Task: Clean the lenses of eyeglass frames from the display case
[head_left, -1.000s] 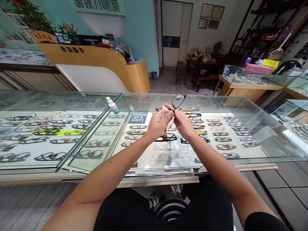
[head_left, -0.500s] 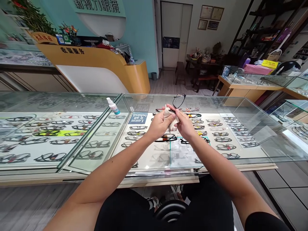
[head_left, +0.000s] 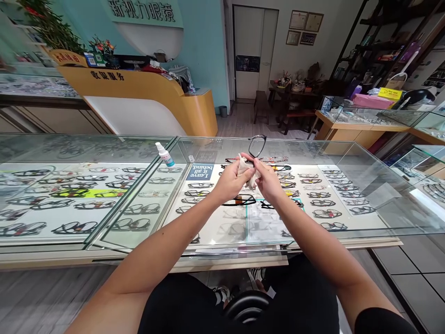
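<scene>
Above the glass counter, my left hand (head_left: 232, 180) is closed on a pale cleaning cloth (head_left: 244, 166). Close against it, my right hand (head_left: 268, 178) pinches a pair of dark-framed eyeglasses (head_left: 257, 146). One lens rim sticks up beyond my fingertips; the cloth and my fingers cover the rest of the frame. Part of the cloth hangs down between both hands. Below them, a black pair of glasses (head_left: 239, 200) rests on the counter top.
A white spray bottle (head_left: 164, 155) stands on the glass counter (head_left: 208, 248) to the left. Rows of eyeglasses (head_left: 327, 213) lie in the display case beneath. Behind are a yellow-and-white reception desk (head_left: 198, 113) and a wooden bench (head_left: 261, 106).
The raised lens rim has turned and tipped slightly to the left. Both hands stay close together at the cloth, with only small finger movement.
</scene>
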{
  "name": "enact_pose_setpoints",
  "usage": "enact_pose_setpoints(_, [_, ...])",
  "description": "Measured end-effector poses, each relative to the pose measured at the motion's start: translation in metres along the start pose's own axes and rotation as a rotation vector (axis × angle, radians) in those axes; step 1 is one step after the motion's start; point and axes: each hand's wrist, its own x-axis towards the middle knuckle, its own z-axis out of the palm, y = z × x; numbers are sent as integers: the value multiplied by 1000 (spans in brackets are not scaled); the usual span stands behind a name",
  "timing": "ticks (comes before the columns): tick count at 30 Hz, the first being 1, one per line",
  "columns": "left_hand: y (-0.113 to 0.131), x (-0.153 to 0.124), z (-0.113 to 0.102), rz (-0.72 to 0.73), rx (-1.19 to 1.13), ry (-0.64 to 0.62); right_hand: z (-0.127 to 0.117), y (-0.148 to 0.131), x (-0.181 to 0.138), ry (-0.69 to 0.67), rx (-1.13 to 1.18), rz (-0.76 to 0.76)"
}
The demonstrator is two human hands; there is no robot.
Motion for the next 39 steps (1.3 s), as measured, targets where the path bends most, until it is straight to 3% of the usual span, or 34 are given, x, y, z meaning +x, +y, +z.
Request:
enact_pose_setpoints(4, [-1,-5,7,-20,-10,134,3,9,-2,-100,-6,4])
enact_pose_setpoints(11, [-9,1,2,51,72,237,-9,8,4,10,-151,-183])
enact_pose_setpoints(16, [-18,17,-28,104,82,512,-23,-4,9,57,-128,-284])
enact_pose_setpoints(18, [-19,24,-47,172,124,555,-25,-7,9,67,-100,-290])
enact_pose_setpoints(23, [-16,26,-73,255,370,520,-26,-9,9,78,-120,-254])
enact_pose_setpoints(32, [-12,10,-50,452,803,470,-25,-18,5,-9,-459,-285])
enact_pose_setpoints(36, [-9,11,-50,619,919,388,-24,-18,2,-42,-659,-336])
enact_pose_setpoints(39, [-11,11,-53,654,951,367,-24,-17,1,-67,-758,-364])
